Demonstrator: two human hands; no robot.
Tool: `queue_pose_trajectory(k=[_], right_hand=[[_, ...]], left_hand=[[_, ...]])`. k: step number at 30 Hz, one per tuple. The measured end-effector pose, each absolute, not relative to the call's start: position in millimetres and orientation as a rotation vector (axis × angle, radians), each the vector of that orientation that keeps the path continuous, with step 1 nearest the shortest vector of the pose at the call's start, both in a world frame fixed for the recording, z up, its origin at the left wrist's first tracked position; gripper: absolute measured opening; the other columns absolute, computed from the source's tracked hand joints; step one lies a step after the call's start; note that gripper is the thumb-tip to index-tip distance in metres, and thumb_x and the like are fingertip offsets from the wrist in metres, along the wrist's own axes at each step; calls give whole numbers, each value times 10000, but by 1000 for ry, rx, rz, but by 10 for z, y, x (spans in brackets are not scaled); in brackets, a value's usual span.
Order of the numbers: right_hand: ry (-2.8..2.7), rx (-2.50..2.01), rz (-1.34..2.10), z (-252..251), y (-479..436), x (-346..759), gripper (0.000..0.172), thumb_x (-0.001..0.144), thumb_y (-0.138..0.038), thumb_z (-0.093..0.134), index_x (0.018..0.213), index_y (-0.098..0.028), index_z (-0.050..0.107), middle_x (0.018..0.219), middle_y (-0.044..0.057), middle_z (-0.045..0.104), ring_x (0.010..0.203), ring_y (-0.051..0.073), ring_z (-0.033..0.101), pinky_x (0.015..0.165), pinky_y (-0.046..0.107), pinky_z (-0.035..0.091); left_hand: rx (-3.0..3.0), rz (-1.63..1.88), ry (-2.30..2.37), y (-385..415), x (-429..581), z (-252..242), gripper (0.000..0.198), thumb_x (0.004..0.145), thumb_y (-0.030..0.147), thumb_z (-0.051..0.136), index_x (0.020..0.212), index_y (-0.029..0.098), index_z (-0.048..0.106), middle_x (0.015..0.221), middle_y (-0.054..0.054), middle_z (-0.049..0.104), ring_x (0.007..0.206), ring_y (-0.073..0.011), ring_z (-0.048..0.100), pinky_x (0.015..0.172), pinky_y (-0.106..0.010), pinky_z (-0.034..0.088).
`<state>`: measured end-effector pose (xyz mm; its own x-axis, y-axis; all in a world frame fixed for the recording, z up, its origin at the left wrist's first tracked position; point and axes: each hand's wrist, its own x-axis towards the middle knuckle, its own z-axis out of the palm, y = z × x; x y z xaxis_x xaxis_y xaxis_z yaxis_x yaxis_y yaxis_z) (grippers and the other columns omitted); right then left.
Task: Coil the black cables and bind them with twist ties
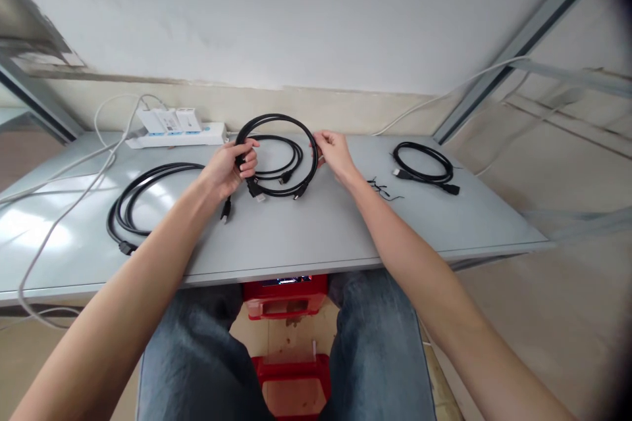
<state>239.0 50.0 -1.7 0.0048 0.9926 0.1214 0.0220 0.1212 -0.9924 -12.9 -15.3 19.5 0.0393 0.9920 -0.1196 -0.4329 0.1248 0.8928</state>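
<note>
A coiled black cable point(291, 118) is held up in a round loop above the table, between both hands. My left hand point(232, 164) is closed around the left side of the loop. On the opposite side, my right hand point(336, 152) pinches the coil with thumb and fingers. Connector ends point(255, 191) hang at the bottom of the loop. Behind it, another black cable coil point(299, 156) lies on the table, partly hidden by the held one. A larger black coil point(112, 210) rests to the left, partly covered by my left forearm.
A white power strip point(178, 139) with plugged-in adapters stands at the back left, its white cords point(66, 210) running over the edge. Short black ties point(380, 189) lie right of centre, near a bundled black cable point(428, 177). A red stool point(286, 299) is below the grey table point(306, 243).
</note>
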Motion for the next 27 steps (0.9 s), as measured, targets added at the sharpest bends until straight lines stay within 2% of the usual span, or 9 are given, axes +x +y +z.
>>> queue_pose_trajectory(k=[3, 6, 10, 13, 19, 22, 24, 27], right_hand=[[-1442, -1170, 991, -16, 503, 2425, 456, 1228, -202, 630, 783, -249, 541, 590, -49, 556, 425, 94, 509, 401, 200, 386], [-1523, -1205, 975, 4, 481, 2449, 455, 1232, -225, 643, 793, -249, 527, 581, -56, 529, 407, 76, 447, 388, 191, 326], [-1410, -1135, 1228, 59, 427, 2445, 432, 1231, -190, 642, 819, -255, 530, 574, -94, 432, 454, 83, 370, 430, 187, 406], [-1279, -1035, 1401, 111, 377, 2426, 407, 1226, -125, 627, 839, -234, 561, 615, -90, 479, 517, 82, 454, 525, 182, 513], [-1190, -1090, 1579, 126, 345, 2436, 402, 1214, -46, 600, 836, -177, 647, 687, -20, 675, 577, 80, 660, 592, 184, 598], [-1234, -1204, 1618, 103, 353, 2451, 421, 1220, -86, 604, 811, -183, 625, 656, 19, 700, 511, 84, 643, 435, 151, 442], [-1261, -1267, 1624, 103, 352, 2455, 460, 1223, -110, 599, 771, -194, 586, 610, 34, 675, 440, 65, 542, 358, 141, 286], [-1338, -1323, 1668, 129, 341, 2466, 471, 1230, -151, 570, 761, -197, 580, 554, 18, 604, 395, 39, 372, 335, 125, 192]], left_hand=[[738, 1394, 928, -117, -153, 188, 232, 1128, 124, 661, 900, 160, 679, 651, 39, 500, 496, -71, 475, 404, -141, 305], [761, 1506, 959, -83, -162, 168, 296, 1116, 163, 738, 833, 174, 649, 665, 30, 524, 531, -79, 517, 427, -157, 341], [885, 1627, 1117, -61, -145, 124, 363, 1119, 155, 747, 778, 191, 631, 654, 47, 473, 540, -86, 452, 473, -189, 402], [1032, 1699, 1261, -56, -152, 83, 372, 1135, 166, 728, 776, 204, 636, 654, 49, 433, 562, -107, 387, 494, -217, 421], [1405, 1738, 1468, -26, -257, 12, 351, 1148, 213, 730, 803, 211, 670, 752, 12, 533, 658, -152, 445, 570, -286, 402], [1518, 1731, 1554, 17, -292, -33, 370, 1141, 214, 738, 782, 220, 652, 748, -1, 534, 765, -195, 500, 701, -305, 420], [1555, 1753, 1573, 48, -301, -68, 377, 1134, 204, 744, 772, 225, 643, 754, -4, 539, 805, -210, 498, 772, -310, 417], [1588, 1750, 1620, 83, -312, -112, 384, 1144, 211, 724, 775, 235, 621, 767, -3, 548, 802, -217, 463, 826, -318, 402]])
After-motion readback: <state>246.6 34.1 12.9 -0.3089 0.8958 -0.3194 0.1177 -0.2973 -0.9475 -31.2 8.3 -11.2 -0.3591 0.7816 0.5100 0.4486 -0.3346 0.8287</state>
